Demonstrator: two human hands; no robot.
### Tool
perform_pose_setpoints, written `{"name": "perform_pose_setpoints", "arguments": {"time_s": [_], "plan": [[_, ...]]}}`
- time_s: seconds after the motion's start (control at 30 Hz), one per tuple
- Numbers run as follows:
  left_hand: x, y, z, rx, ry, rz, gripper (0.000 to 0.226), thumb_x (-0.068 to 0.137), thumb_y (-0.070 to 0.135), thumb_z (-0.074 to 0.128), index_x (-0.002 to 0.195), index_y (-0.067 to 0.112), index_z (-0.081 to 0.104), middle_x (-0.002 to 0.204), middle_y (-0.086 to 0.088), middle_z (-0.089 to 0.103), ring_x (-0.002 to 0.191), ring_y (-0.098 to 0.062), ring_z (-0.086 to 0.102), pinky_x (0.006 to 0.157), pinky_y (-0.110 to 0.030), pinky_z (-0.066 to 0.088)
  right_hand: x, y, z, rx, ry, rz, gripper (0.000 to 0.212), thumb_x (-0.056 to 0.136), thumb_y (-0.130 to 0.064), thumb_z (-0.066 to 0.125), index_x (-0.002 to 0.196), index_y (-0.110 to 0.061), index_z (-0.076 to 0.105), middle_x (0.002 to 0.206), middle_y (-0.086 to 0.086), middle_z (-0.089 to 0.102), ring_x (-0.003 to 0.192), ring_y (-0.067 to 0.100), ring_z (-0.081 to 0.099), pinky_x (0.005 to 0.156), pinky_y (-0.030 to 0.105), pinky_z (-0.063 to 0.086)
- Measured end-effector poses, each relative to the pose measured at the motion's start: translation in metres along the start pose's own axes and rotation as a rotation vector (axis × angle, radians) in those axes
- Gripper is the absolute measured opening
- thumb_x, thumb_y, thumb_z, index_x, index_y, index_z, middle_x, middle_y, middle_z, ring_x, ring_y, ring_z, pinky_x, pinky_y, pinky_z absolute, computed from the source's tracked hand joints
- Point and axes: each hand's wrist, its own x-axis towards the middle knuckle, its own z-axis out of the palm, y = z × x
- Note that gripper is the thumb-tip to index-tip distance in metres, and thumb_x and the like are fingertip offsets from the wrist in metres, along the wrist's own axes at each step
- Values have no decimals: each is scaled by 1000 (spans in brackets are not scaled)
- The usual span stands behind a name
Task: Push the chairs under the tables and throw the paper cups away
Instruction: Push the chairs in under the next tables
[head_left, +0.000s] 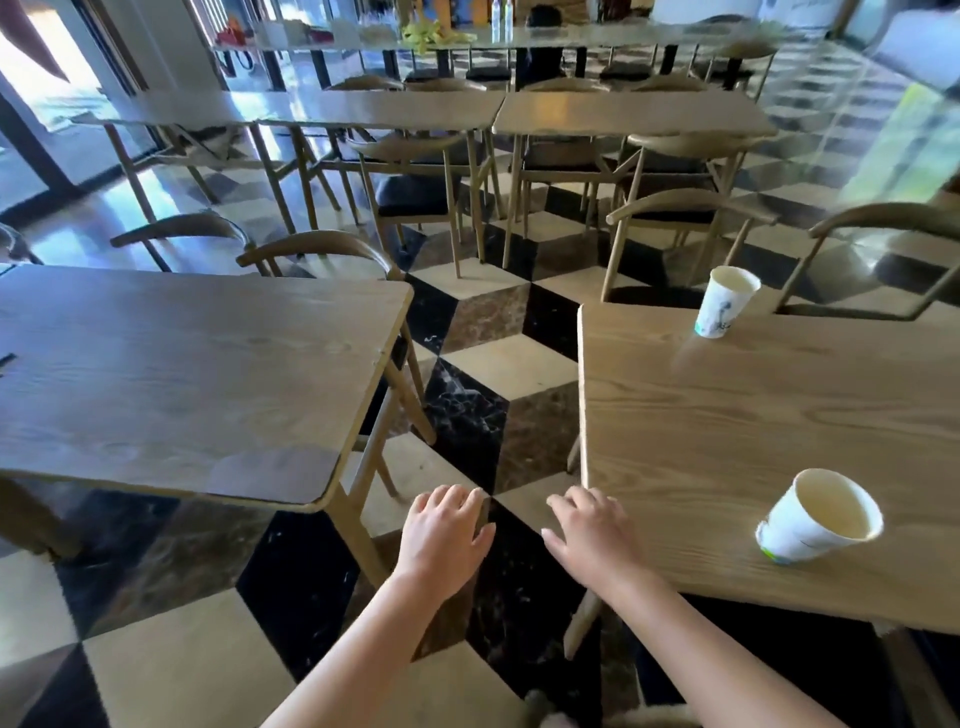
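Two white paper cups are on the right wooden table. The near cup lies tilted on its side close to the front edge. The far cup stands upright near the back edge. My left hand hovers over the aisle floor between the tables, fingers spread and holding nothing. My right hand is at the right table's near left corner, palm down, also holding nothing. A chair stands pulled out behind the right table. Two chair backs show behind the left table.
A checkered tile aisle runs between the two near tables. A row of further tables with chairs beneath stands at the back. Another chair is at the far right. A cluttered long counter crosses the top.
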Motion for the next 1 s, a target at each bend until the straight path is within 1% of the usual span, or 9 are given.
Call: {"name": "perform_pose_setpoints", "arguments": {"time_s": [0.07,0.2,0.33,0.43,0.53,0.63,0.83,1.0], "plan": [[25,-11,10,-10,-15,14,45,88,46,49,124,19,53,119,-1,62,114,-20,53,96,-35,39,30,2,4,5,-2,22,39,90,-43,45,121,-19,53,117,4,55,110,24,47,90,37,39],[89,-39,14,-21,6,-6,46,88,45,51,126,19,51,122,-2,61,115,-21,52,98,-37,37,105,7,0,30,23,34,39,89,-41,48,121,-19,53,117,5,56,109,25,48,90,38,40],[155,-70,5,-3,0,-42,50,89,48,46,130,20,47,125,0,58,119,-19,48,101,-35,34,182,11,-12,53,71,43,36,88,-41,48,116,-19,55,112,5,58,103,25,50,84,35,40],[207,-86,1,1,-20,-65,51,89,49,43,131,20,44,124,2,57,117,-17,47,100,-33,32,231,23,-24,54,89,47,35,88,-40,49,114,-18,56,110,4,59,102,25,51,83,35,39],[256,-93,4,-5,-37,-58,51,90,49,43,131,19,44,123,2,58,116,-17,49,99,-32,32,271,39,-29,57,119,70,34,87,-38,53,111,-16,59,106,6,62,97,26,54,80,36,41],[311,-101,13,-22,-62,-12,52,90,48,43,132,18,43,125,1,57,117,-18,48,100,-33,31,313,58,-29,62,105,118,34,86,-38,55,110,-15,60,103,7,62,95,26,54,80,37,43],[432,-127,23,-21,-89,121,52,90,48,43,134,20,42,129,0,54,121,-18,45,103,-35,32,410,88,-44,53,96,227,38,90,-39,47,120,-17,54,115,6,57,106,25,49,88,37,40],[543,-149,10,-8,-53,257,48,88,46,46,129,20,48,126,-1,57,119,-20,48,101,-36,33,495,116,-72,24,79,332,37,91,-41,44,120,-19,52,118,5,56,110,25,47,91,38,37]]}}
